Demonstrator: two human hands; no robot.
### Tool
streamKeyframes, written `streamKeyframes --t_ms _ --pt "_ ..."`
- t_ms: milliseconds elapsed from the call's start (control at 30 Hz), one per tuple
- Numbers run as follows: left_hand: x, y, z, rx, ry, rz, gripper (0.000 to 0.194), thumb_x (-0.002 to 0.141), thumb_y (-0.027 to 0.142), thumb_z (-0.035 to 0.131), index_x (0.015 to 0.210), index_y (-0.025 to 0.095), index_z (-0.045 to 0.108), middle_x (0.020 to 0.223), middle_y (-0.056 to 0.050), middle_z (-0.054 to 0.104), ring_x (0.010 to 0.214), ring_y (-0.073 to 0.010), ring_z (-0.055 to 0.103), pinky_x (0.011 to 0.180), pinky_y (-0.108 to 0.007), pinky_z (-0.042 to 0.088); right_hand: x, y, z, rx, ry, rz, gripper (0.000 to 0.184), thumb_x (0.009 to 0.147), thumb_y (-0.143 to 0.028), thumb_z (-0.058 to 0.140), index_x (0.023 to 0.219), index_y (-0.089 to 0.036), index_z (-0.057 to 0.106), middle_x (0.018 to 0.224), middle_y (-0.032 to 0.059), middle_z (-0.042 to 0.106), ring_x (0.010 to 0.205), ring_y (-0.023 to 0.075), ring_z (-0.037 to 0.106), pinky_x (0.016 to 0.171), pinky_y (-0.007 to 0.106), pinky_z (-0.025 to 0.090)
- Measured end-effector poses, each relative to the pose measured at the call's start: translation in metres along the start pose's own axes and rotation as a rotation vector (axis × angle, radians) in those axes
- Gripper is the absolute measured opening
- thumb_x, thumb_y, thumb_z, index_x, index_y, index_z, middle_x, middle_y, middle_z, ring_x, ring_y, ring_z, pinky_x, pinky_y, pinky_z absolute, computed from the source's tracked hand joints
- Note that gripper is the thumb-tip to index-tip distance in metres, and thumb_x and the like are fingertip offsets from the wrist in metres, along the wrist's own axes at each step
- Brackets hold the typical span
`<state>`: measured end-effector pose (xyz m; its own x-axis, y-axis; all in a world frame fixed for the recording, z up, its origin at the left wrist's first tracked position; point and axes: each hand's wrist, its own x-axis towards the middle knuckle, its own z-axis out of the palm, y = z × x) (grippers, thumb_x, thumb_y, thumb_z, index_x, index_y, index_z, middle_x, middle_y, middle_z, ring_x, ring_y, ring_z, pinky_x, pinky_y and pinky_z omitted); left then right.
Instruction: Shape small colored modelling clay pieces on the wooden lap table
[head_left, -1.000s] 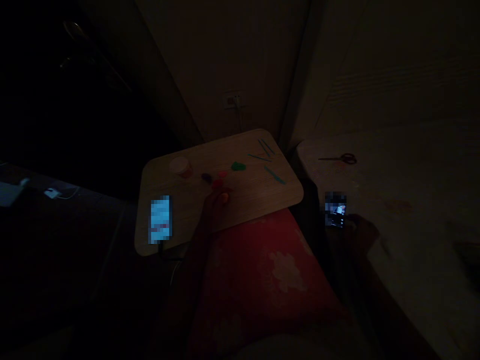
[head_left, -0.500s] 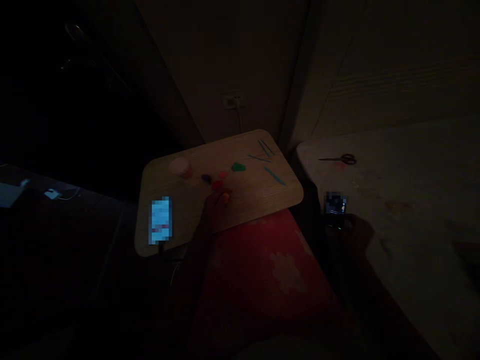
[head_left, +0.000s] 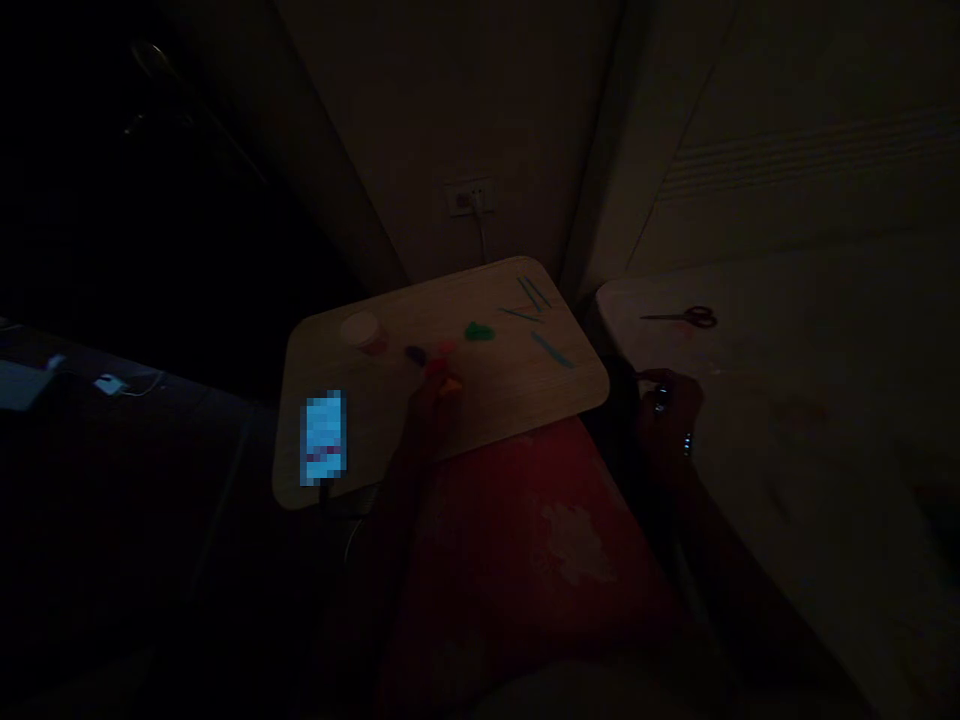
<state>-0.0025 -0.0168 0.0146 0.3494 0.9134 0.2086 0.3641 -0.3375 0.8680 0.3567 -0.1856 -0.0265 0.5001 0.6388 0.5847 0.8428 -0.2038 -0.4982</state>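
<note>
The scene is very dark. My left hand (head_left: pixel 427 405) is on the small wooden table, its fingers curled at an orange lump (head_left: pixel 450 386) that looks like modelling dough. Just beyond the fingers lie a red lump (head_left: pixel 436 367), a pink lump (head_left: pixel 445 347) and a dark lump (head_left: pixel 415 355). A green lump (head_left: pixel 478 331) is farther right. On the right, my right hand (head_left: pixel 675 405) wraps over a phone (head_left: pixel 661 398), of which only small lit patches show between the fingers.
A lidded tub (head_left: pixel 363 332) and a glowing, blurred-out screen (head_left: pixel 323 438) stand on the table's left. Thin blue sticks (head_left: pixel 532 293) and a wider blue strip (head_left: pixel 552 350) are at its right. Scissors (head_left: pixel 697 317) lie on the pale surface. A wall socket (head_left: pixel 470 197) holds a plug.
My right hand has moved up and forward over the phone, now covering most of it. The left hand stays at the orange lump, its fingers a little farther forward.
</note>
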Motion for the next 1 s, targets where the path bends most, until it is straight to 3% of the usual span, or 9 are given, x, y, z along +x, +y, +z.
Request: streamKeyframes --t_ms 67,167,267,333,400,500,600,733,1000 --pt "0.000 0.002 -0.001 0.018 -0.011 -0.016 0.029 0.093 0.038 0.059 0.105 0.017 0.074 0.097 -0.007 0.076 0.085 -0.0203 0.066 0.079 -0.031 0.053 0.016 -0.027 0.013 0.087 0.020 -0.078 0.029 0.084 -0.023 0.050 0.107 -0.017 0.066 0.102 0.0134 0.067 0.100 0.0311 0.058 0.096 0.051 0.042" --pt "-0.002 0.006 -0.003 0.048 -0.023 -0.005 0.025 0.092 0.036 0.060 0.098 0.017 0.076 0.086 -0.005 0.075 0.076 -0.0193 0.064 0.070 -0.029 0.051 0.036 -0.072 0.031 0.227 -0.097 -0.172 0.028 0.087 -0.024 0.050 0.111 -0.018 0.065 0.108 0.0133 0.069 0.106 0.0306 0.059 0.099 0.050 0.042" --pt "-0.003 0.010 -0.004 0.027 -0.042 -0.049 0.027 0.094 0.039 0.060 0.081 0.018 0.072 0.066 -0.001 0.064 0.060 -0.0154 0.054 0.058 -0.026 0.043 0.046 -0.121 0.047 0.419 -0.271 -0.339 0.029 0.096 -0.028 0.051 0.120 -0.019 0.065 0.117 0.0134 0.070 0.112 0.0295 0.059 0.103 0.048 0.043" --pt "-0.003 0.011 -0.003 -0.033 -0.047 -0.109 0.037 0.096 0.046 0.060 0.073 0.018 0.067 0.059 0.001 0.056 0.055 -0.0137 0.049 0.054 -0.026 0.040 0.046 -0.154 0.060 0.509 -0.435 -0.498 0.041 0.096 -0.038 0.060 0.132 -0.018 0.061 0.128 0.0155 0.068 0.119 0.0305 0.059 0.106 0.048 0.044" --pt "-0.001 0.009 -0.001 -0.118 -0.022 -0.129 0.042 0.097 0.055 0.059 0.080 0.018 0.067 0.066 -0.001 0.062 0.061 -0.0150 0.056 0.058 -0.026 0.045 0.041 -0.183 0.074 0.495 -0.556 -0.594 0.057 0.092 -0.047 0.070 0.139 -0.017 0.058 0.135 0.0185 0.065 0.122 0.0326 0.059 0.105 0.048 0.045" --pt "0.000 0.003 0.003 -0.213 0.081 -0.078 0.053 0.095 0.068 0.057 0.110 0.019 0.068 0.107 -0.009 0.074 0.101 -0.0227 0.070 0.088 -0.033 0.056 0.032 -0.215 0.094 0.427 -0.682 -0.660 0.062 0.092 -0.045 0.074 0.142 -0.012 0.058 0.140 0.0221 0.063 0.127 0.0347 0.057 0.104 0.048 0.048" --pt "0.000 -0.001 0.004 -0.253 0.115 -0.068 0.062 0.094 0.073 0.056 0.128 0.021 0.060 0.131 -0.013 0.068 0.124 -0.0262 0.065 0.106 -0.038 0.053 0.028 -0.232 0.102 0.368 -0.720 -0.591 0.049 0.100 -0.032 0.061 0.143 -0.010 0.058 0.144 0.0232 0.060 0.129 0.0328 0.058 0.107 0.046 0.049" --pt "-0.001 -0.003 0.003 -0.299 0.078 -0.088 0.059 0.096 0.070 0.056 0.131 0.023 0.054 0.126 -0.011 0.068 0.113 -0.0239 0.069 0.096 -0.036 0.057 0.029 -0.240 0.100 0.308 -0.766 -0.497 0.045 0.104 -0.032 0.051 0.144 -0.011 0.058 0.142 0.0231 0.061 0.125 0.0320 0.061 0.103 0.044 0.052" --pt "0.001 -0.012 0.005 -0.291 0.029 0.029 0.061 0.097 0.064 0.058 0.141 0.023 0.050 0.143 -0.015 0.060 0.124 -0.0245 0.065 0.105 -0.039 0.054 0.029 -0.230 0.111 0.254 -0.813 -0.377 0.039 0.107 -0.034 0.049 0.133 -0.010 0.065 0.130 0.0218 0.067 0.115 0.0294 0.063 0.099 0.040 0.051"
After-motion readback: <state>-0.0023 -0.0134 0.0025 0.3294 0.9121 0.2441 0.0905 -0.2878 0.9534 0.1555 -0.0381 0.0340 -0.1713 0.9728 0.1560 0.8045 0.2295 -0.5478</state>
